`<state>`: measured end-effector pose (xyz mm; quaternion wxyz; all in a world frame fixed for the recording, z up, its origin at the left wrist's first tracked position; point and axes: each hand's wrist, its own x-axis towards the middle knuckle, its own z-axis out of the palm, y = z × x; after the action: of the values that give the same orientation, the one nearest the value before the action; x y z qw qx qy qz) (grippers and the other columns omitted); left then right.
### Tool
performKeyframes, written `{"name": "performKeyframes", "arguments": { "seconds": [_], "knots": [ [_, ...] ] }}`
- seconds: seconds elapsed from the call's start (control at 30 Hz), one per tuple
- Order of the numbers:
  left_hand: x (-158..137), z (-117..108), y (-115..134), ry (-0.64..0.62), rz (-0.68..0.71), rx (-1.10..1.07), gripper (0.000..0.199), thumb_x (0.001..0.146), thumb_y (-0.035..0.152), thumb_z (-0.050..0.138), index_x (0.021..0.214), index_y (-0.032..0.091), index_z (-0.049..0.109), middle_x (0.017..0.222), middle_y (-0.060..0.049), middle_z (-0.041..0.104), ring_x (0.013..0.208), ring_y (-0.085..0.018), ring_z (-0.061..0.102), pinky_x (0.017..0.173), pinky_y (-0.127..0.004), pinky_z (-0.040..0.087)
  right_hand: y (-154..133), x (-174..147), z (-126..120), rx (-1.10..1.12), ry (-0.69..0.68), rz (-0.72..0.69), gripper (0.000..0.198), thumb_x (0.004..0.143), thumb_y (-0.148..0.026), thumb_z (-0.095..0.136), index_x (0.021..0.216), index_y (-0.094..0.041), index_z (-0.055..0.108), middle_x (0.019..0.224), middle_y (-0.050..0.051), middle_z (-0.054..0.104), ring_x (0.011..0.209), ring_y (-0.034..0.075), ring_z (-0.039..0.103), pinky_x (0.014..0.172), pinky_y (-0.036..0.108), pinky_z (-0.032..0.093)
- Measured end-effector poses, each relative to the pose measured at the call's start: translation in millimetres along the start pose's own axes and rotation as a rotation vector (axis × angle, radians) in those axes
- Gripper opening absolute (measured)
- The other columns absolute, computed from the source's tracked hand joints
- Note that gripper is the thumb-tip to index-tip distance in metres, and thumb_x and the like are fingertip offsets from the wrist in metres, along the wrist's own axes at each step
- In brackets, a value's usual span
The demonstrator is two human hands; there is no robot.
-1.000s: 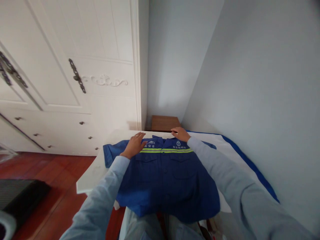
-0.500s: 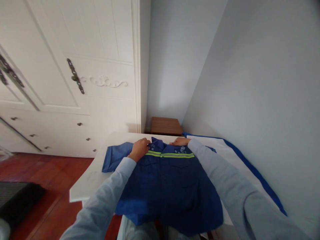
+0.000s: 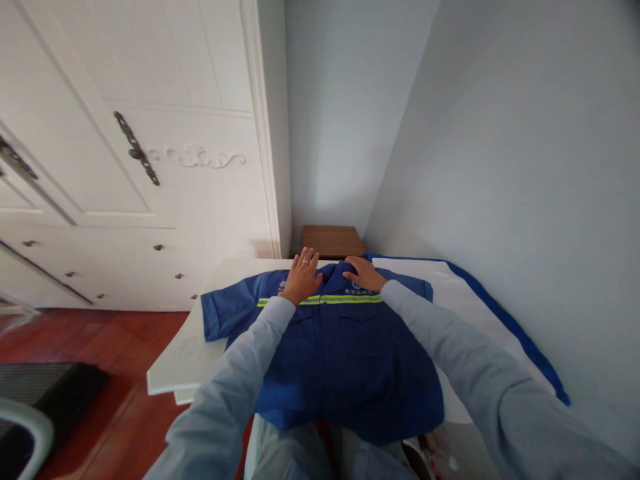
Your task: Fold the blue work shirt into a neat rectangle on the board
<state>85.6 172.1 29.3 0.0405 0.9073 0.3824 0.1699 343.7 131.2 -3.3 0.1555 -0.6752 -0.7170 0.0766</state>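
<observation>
A navy short-sleeved work shirt [image 3: 325, 360] lies front side up on a white table [image 3: 180, 360], its lower hem hanging over the near edge above my lap. A yellow-green and grey reflective strip crosses its chest, with white printing above. My left hand [image 3: 303, 277] rests flat by the left side of the collar, fingers spread and a ring on one finger. On the collar's right side lies my right hand [image 3: 364, 273], fingers apart and slightly bent, partly covering the printing. The right sleeve is partly hidden behind my forearm.
A white wardrobe [image 3: 200, 220] with dark handles stands behind the table on the left. A brown wooden cabinet [image 3: 333, 239] sits in the corner. White material with a blue border [image 3: 505, 327] lies along the right wall. At lower left are a black mat-like object [image 3: 65, 407] and a curved grey bar [image 3: 35, 420].
My left hand has moved right and up toward the collar and its fingers have spread. The shirt's left shoulder and sleeve lie more spread out. My right hand has shifted slightly, fingers opening.
</observation>
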Motion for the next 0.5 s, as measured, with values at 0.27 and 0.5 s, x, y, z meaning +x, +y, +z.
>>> {"name": "performKeyframes", "arguments": {
  "seconds": [0.27,0.5],
  "knots": [
    [-23,39,-28,-0.236,-0.029,0.06,0.065,0.102,0.043,0.037,0.156,0.006,0.033,0.163,-0.023,0.031,0.153,-0.034,0.026,0.123,-0.052,0.024,-3,-19,21,-0.111,-0.276,-0.015,0.075,0.099,-0.054,0.042,0.162,-0.016,0.023,0.168,0.016,0.018,0.157,0.031,0.017,0.126,0.053,0.022],
    [-50,49,-39,-0.212,-0.026,-0.01,0.066,0.102,0.049,0.038,0.154,0.009,0.038,0.163,-0.019,0.033,0.153,-0.03,0.028,0.124,-0.048,0.024,5,-29,23,0.042,-0.32,0.007,0.066,0.101,-0.056,0.04,0.153,-0.016,0.044,0.163,0.014,0.032,0.153,0.03,0.029,0.125,0.049,0.026]
  ]
}}
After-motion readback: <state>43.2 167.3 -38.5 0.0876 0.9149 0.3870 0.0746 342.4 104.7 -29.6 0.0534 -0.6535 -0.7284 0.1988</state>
